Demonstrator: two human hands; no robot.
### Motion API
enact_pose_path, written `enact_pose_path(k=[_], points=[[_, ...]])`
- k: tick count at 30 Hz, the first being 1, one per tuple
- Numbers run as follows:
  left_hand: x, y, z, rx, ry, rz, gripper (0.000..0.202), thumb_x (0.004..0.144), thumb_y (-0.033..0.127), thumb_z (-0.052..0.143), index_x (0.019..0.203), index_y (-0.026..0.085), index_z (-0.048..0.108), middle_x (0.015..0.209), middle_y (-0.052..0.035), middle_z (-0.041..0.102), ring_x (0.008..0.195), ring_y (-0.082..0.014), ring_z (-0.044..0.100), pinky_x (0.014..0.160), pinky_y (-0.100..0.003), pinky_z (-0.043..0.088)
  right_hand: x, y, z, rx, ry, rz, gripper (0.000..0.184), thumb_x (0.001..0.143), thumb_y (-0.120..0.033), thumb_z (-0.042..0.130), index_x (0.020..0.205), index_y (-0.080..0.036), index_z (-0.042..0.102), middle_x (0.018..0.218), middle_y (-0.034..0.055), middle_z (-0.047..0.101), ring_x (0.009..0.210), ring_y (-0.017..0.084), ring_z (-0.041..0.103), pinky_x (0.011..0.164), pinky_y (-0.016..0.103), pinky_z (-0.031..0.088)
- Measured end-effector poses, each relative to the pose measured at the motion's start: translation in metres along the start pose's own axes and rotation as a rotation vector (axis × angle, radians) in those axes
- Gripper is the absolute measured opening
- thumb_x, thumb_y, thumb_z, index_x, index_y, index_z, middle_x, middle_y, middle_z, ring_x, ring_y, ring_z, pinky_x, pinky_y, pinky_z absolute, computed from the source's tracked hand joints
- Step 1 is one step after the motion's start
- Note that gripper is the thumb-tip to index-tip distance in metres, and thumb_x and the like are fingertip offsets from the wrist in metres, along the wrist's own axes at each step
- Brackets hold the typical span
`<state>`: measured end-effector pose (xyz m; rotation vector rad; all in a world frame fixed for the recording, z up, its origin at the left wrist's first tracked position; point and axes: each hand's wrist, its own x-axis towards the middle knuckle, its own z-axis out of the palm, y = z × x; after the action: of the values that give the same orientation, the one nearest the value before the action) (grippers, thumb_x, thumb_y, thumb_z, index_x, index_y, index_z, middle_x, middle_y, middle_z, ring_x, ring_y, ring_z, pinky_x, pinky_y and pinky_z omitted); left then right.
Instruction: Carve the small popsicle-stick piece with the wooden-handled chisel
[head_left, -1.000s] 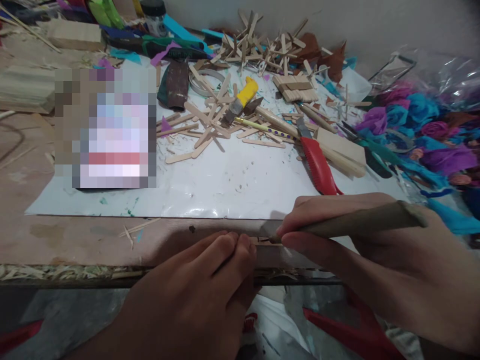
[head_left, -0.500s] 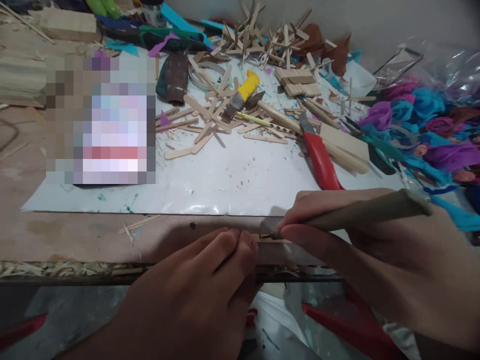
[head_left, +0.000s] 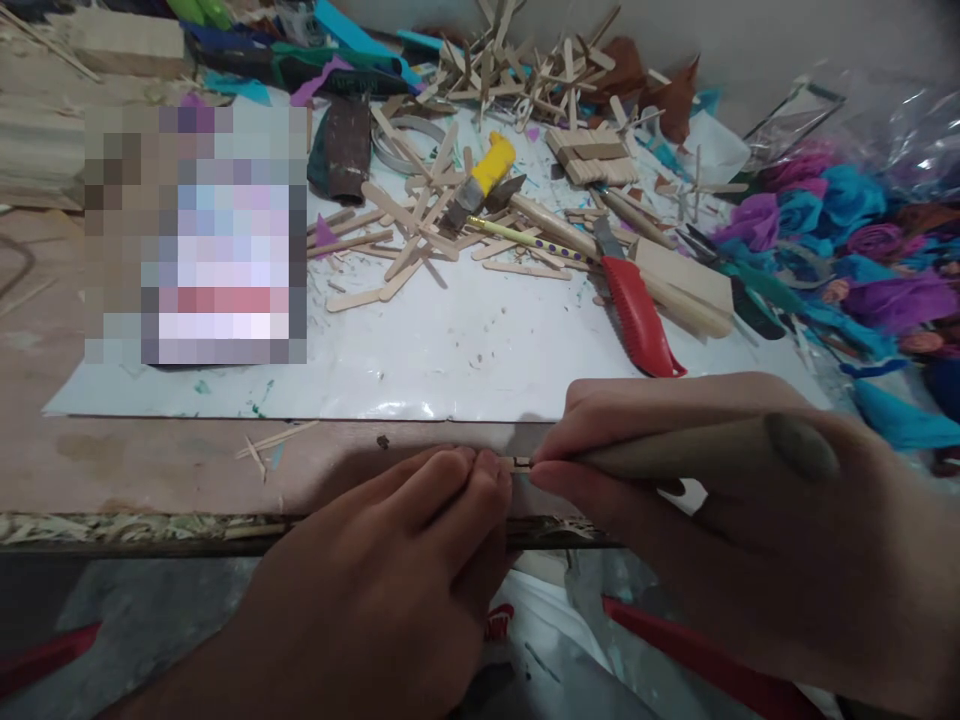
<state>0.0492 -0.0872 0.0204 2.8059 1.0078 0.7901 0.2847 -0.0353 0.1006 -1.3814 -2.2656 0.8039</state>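
Near the table's front edge, my left hand (head_left: pixel 405 560) is closed, its fingertips bunched on a small thin wooden stick (head_left: pixel 519 465) that lies against the tabletop. Only a short end of the stick shows beyond the fingers. My right hand (head_left: pixel 720 560) grips a hand tool (head_left: pixel 690 450) with a thick, tapered, olive-brown handle, pinched low between thumb and fingers. The tool leans almost flat, its narrow tip at the stick's bare end, close to my left fingertips. My fingers hide most of the tip, so its exact shape cannot be made out.
Behind my hands lies a white sheet (head_left: pixel 420 350). On it are a red-handled knife (head_left: pixel 636 315), a yellow-handled cutter (head_left: pixel 491 165), a pencil (head_left: pixel 532 240), pliers (head_left: pixel 750 290) and scattered craft sticks (head_left: pixel 424 235). A pixelated, bright-screened object (head_left: pixel 225 260) stands left; paper flowers (head_left: pixel 855 215) crowd the right.
My right hand and the tool have shifted left, bringing the tip nearer my left fingertips. The handle's end has turned more toward me. My left hand keeps its hold.
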Motion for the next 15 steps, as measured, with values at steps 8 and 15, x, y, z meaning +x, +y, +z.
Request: enact_pose_path(k=[8,15], points=[[0.006,0.001,0.002,-0.001,0.069,-0.075,0.033,0.127,0.018,0.054,0.131,0.009,0.085,0.119,-0.0045,0.089,0.111,-0.0254,0.080,0.096,-0.040,0.068,0.004,-0.005,-0.003,0.044,-0.022,0.005,0.038,0.111,-0.047,0.080,0.080,-0.027,0.073,0.066,-0.0016,0.063,0.059,0.017,0.057,0.051,0.031,0.043],[0.003,0.001,0.005,0.029,0.093,-0.006,0.029,0.124,0.014,0.058,0.125,0.006,0.086,0.121,-0.0089,0.089,0.111,-0.0282,0.076,0.098,-0.042,0.066,0.007,0.010,-0.005,0.226,0.027,0.113,0.043,0.111,-0.055,0.085,0.081,-0.025,0.081,0.071,-0.0035,0.073,0.063,0.014,0.061,0.055,0.027,0.046]])
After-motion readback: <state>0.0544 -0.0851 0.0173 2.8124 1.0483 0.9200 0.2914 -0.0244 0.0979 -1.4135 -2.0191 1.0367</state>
